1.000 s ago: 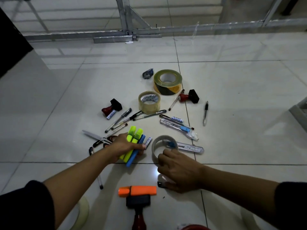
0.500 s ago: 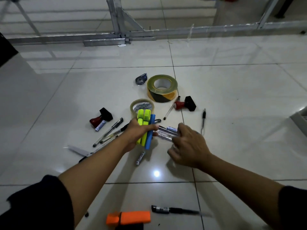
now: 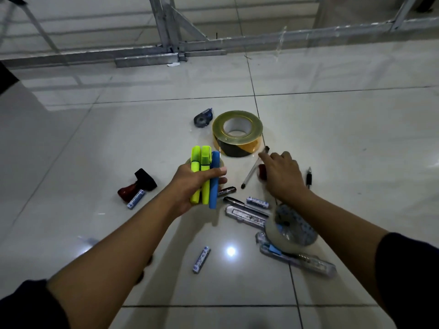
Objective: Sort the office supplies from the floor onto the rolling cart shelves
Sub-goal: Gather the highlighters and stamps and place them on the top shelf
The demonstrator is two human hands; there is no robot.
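From the head camera I see the left hand (image 3: 190, 184) gripping three highlighters (image 3: 205, 176) — two yellow, one blue — above the floor (image 3: 95, 150). The right hand (image 3: 282, 174) reaches toward a red stamp (image 3: 262, 172) beside the yellow-black tape roll (image 3: 237, 134) — fingers curled; I cannot tell whether they pinch anything.

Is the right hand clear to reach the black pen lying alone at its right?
Probably yes. The right hand hovers over the floor just beside the black pen, with only bare tile between them. Whether its fingers already hold something can't be told.
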